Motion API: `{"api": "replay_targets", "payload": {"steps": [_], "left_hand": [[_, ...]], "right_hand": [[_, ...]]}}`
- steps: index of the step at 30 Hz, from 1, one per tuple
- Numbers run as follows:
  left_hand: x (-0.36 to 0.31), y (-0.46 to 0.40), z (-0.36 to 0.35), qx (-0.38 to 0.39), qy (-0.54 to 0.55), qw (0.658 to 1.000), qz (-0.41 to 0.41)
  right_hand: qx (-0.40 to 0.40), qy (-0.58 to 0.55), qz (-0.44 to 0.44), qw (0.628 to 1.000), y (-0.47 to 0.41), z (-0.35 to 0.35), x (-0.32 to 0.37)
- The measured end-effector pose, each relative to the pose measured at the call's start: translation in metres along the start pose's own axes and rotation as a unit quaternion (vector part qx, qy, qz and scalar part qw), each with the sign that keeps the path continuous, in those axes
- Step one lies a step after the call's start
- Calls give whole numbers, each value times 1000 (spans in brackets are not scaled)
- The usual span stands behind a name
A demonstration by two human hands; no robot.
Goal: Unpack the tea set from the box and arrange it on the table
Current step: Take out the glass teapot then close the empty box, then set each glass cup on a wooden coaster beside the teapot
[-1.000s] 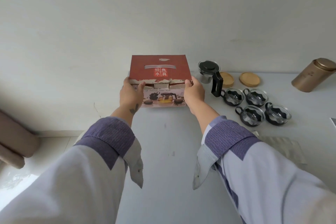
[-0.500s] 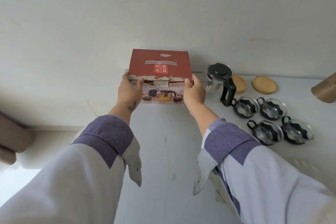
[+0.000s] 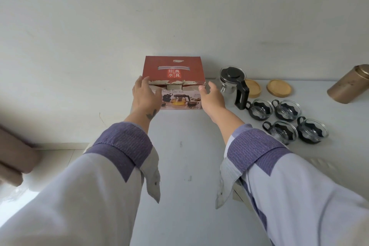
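Note:
The red tea set box (image 3: 173,72) stands shut on the white table (image 3: 191,158), against the wall. My left hand (image 3: 144,96) lies at its front left corner with straight fingers touching the top edge. My right hand (image 3: 211,98) is at the front right corner, fingers relaxed, just off the box. Right of the box stands a glass teapot (image 3: 232,84) with a black lid and handle. Several glass cups in black holders (image 3: 287,120) sit in a block in front of it. Two round wooden coasters (image 3: 278,88) lie behind the cups.
A gold tin canister (image 3: 351,86) lies tilted at the far right of the table. A folded pale cloth (image 3: 319,164) rests by my right sleeve. The table's left edge runs below my left arm, with floor and a brown cushion (image 3: 16,158) beyond.
Both hands have loosened their grip on the box and their fingers have straightened. The box now rests against the wall. The view shifted slightly.

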State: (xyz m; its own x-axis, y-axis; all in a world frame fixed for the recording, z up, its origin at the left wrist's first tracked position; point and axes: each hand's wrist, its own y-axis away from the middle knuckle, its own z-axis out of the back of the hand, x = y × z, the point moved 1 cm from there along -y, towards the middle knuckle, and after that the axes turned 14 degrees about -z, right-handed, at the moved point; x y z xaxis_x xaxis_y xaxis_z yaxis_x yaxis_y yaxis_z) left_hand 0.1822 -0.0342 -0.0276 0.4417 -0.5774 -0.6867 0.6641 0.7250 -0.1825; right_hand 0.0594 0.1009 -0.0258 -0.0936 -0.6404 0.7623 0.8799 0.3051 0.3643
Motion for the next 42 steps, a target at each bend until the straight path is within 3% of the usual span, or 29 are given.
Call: {"api": "replay_targets", "payload": {"steps": [9,18,25,30,42], "left_hand": [[-56,70,4,43,-23,995,-83],[-115,137,-46,137,-47,975,-168],[-148,196,-107,239,-47,954,-176],[-165,225,-140,278,-70,944,-163],[-209,254,-180,254,-74,957,-117]], "right_hand": [[-26,56,33,998,71,53,-36],[-78,156,-22,985,109,122,-107],[-79,242,-134,958,123,181,-188],[-55,297,-155,941,127,211,-225],[-20,329,-118,937,117,262,-255]]}}
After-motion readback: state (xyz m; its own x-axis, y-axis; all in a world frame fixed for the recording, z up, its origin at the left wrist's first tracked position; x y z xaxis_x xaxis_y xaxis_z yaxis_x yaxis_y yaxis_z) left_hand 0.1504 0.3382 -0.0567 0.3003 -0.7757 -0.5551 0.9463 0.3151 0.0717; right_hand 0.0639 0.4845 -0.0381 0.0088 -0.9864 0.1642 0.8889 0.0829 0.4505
